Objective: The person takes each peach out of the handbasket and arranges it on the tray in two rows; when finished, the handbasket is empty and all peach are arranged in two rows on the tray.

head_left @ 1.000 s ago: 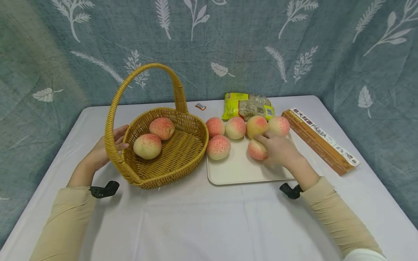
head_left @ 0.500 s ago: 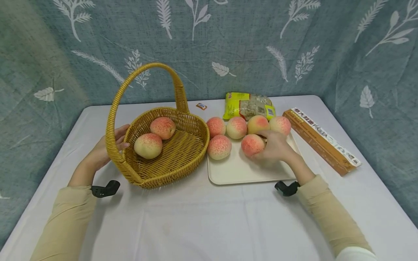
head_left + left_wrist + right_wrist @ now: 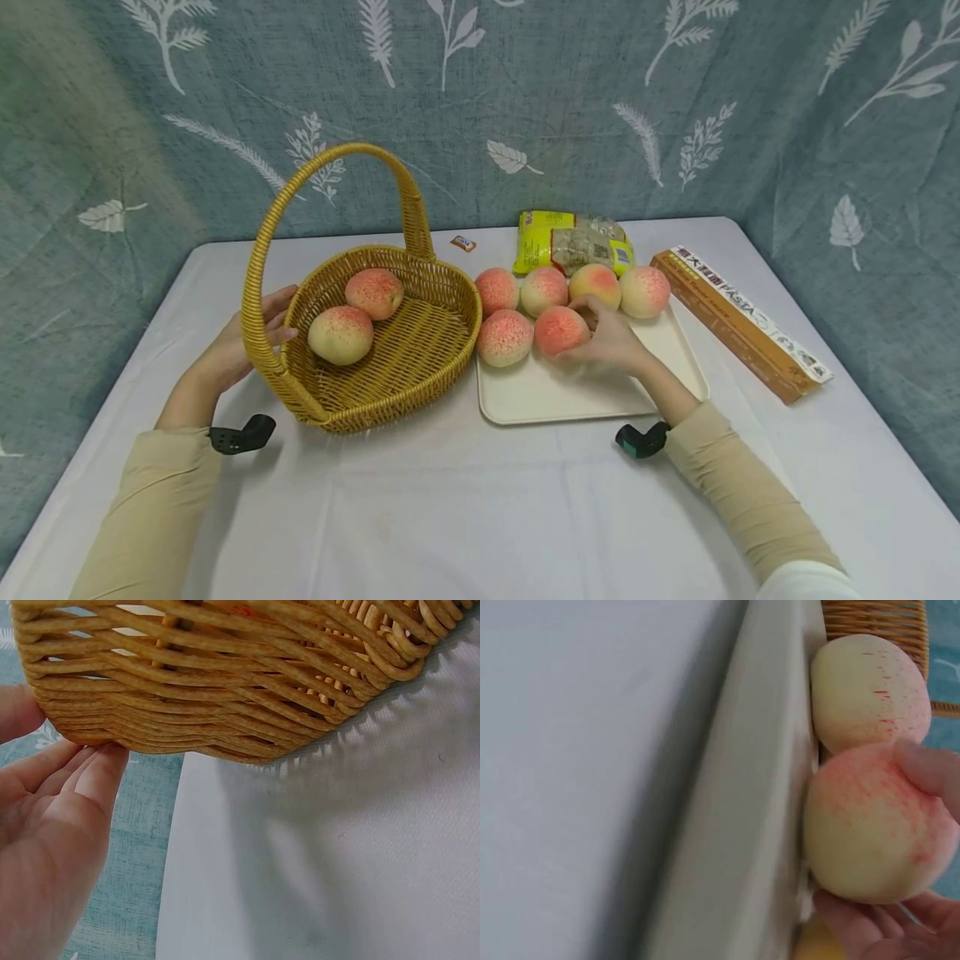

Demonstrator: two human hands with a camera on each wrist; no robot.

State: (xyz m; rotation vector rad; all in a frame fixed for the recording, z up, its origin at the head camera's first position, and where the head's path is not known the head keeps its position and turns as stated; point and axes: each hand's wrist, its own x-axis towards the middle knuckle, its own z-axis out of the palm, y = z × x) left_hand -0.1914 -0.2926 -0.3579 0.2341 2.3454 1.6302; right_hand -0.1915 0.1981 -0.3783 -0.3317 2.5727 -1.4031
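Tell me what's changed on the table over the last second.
The right hand, already on a peach a second ago, now grips it between thumb and fingers and has shifted it over the tray toward the basket, close beside the front-left peach. Unchanged: the left hand at the basket's side, the two peaches inside it, and the back row of four peaches.

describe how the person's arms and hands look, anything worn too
The left sleeve and right sleeve are beige and creased. A bent black left-wrist device and a similar right-wrist device are worn. White fabric shows below the right sleeve. The left hand and right hand show no gloves.
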